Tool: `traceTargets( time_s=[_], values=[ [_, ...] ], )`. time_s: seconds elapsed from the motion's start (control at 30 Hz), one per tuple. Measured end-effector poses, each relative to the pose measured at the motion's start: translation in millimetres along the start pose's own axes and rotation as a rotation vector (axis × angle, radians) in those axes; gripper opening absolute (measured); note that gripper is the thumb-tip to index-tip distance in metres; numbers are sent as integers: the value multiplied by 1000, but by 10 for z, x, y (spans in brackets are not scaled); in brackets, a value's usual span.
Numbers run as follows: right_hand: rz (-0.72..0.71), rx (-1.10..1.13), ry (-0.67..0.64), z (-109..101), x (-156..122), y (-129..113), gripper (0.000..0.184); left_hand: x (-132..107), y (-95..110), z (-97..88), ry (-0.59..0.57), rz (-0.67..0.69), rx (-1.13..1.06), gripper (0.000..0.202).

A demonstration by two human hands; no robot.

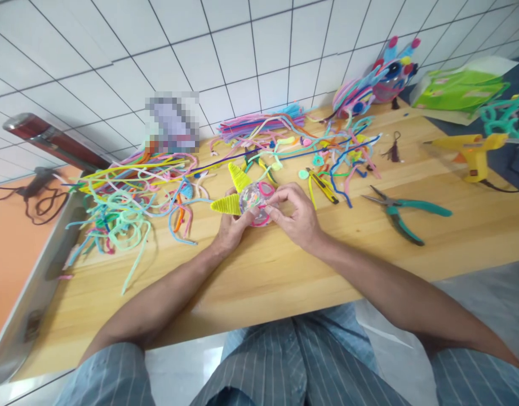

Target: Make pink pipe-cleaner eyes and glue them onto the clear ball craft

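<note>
Over the wooden table, my left hand (233,228) is closed around the near left side of a clear round ball (249,195) with colourful bits showing inside. Two yellow wrapped pipe-cleaner ears (226,205) stick out from it to the left. Pink pipe-cleaner loops (266,189) lie on its right part. My right hand (296,217) pinches at the ball's right side, thumb and forefinger together at a pink piece of pipe cleaner. Its exact shape is partly hidden by the fingertips.
Loose pipe cleaners (128,225) pile up at left; a bundle (259,125) lies along the wall. To the right are long-nose pliers (405,211), a yellow utility knife (324,186), a yellow glue gun (474,155) and a tassel (395,149). A finished-looking pipe-cleaner figure (390,79) stands behind.
</note>
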State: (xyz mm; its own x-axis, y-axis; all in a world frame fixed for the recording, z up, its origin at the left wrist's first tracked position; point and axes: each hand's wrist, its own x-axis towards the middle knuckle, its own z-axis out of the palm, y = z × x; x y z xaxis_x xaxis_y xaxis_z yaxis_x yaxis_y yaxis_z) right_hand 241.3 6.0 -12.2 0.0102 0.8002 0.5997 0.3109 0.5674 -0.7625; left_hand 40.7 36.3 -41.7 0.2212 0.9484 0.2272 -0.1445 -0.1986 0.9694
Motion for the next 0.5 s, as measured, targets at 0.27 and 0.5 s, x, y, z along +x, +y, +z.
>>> traceTargets(
  time_s=[0.27, 0.5],
  values=[
    [213, 153, -18, 24, -80, 53, 76, -53, 13, -31, -72, -10, -45, 78],
    [370, 320, -256, -63, -52, -40, 98, -68, 147, 0, -125, -40, -13, 86]
  ],
)
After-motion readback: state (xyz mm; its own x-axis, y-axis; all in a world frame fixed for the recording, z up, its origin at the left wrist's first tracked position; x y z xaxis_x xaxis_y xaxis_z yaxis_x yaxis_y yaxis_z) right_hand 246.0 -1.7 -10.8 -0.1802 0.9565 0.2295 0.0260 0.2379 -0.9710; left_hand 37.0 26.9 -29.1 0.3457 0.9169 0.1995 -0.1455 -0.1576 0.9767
